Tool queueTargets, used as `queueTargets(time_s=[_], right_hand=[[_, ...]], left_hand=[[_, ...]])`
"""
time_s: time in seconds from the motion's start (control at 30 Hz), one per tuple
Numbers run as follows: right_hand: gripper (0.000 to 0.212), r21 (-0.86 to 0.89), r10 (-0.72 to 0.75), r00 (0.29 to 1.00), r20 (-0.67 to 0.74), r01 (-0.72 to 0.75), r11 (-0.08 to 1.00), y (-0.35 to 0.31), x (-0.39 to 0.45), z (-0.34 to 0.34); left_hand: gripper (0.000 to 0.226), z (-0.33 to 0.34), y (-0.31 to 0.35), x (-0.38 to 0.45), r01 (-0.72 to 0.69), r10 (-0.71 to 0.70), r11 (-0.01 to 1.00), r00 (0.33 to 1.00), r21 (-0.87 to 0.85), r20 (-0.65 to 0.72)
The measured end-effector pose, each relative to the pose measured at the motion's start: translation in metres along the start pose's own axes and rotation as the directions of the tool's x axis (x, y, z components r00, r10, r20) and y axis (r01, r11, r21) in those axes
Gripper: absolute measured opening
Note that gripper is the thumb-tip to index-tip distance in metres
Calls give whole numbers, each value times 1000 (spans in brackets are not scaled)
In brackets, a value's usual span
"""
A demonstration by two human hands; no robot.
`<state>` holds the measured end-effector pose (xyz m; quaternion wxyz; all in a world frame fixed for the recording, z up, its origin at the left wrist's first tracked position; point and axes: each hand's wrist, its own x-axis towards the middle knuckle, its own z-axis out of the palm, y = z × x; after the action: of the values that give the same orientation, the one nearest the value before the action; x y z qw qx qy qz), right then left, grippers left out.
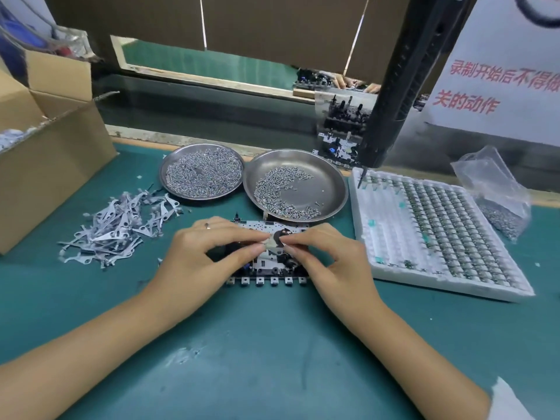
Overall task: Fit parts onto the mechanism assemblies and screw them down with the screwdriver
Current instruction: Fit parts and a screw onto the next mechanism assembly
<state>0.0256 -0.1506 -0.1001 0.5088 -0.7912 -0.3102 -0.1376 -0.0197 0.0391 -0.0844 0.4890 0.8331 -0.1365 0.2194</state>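
In both steel dishes (333, 189), screws (203, 174)

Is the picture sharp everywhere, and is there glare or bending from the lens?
Head view: the hands, left hand and right hand, and the mechanism assembly look soft; the screwdriver and table edge curve from the wide-angle lens; the right screw dish shows mild sheen; light is even, shadows faint.

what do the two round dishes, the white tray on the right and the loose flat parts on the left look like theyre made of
Round dishes: metal, likely stainless steel, with a dull brushed shine. White tray: seemingly foam or soft plastic, matte with moulded pockets. Loose flat parts: thin stamped sheet metal by their look, pale grey with a slight gleam.
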Motion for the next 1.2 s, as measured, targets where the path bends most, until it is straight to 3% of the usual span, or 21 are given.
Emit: queueTargets(time_s=[0.27, 0.7, 1.07, 1.2], right_hand=[[16, -43, -39, 996, 78, 43, 998, -1, 0, 1], [19, -78, -66, 982, 175, 80, 994, -4, -3, -2], [11, -421, -220, 949, 227, 299, 856, -8, -11, 8], [11, -461, -219, 952, 213, 296, 837, -12, -13, 11]], left_hand=[[12, -3, -2, 2, 147, -153, 985, 986, 89, 62], [14, -4, 0, 2, 158, -167, 982, 982, 104, 86], [23, -3, 0, 5, 221, -221, 975, 963, 17, 157], [26, -2, -1, 6, 264, -258, 965, 948, -6, 188]])
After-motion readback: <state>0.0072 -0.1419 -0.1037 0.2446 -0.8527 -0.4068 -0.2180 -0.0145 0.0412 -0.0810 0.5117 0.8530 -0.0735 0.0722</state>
